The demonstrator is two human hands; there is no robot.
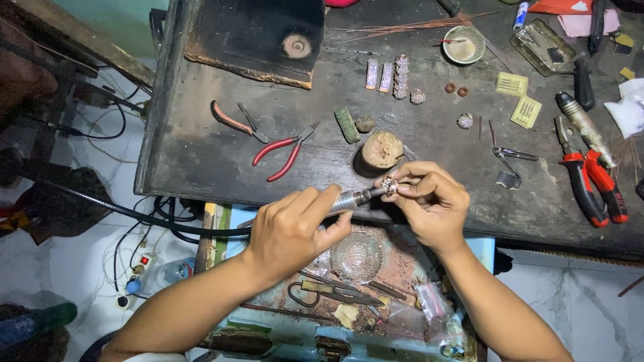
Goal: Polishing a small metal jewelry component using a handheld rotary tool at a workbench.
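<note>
Metal rotary handpiece [349,199] in left hand [292,231]; right hand [433,204] pinches studded bead [390,186].

The left hand [292,231] hides the handpiece's [352,198] grip, its tip vanishes behind a sparkly piece [390,186] too small to identify.

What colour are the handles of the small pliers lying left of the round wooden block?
Red, seen in the head view: pliers.

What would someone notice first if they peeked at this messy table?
Probably the two hands in the middle: the left hand grips a silver rotary tool whose tip meets a small sparkly ornament pinched by the right hand. Next, the red-handled pliers lying left of centre on the dark workbench.
</note>
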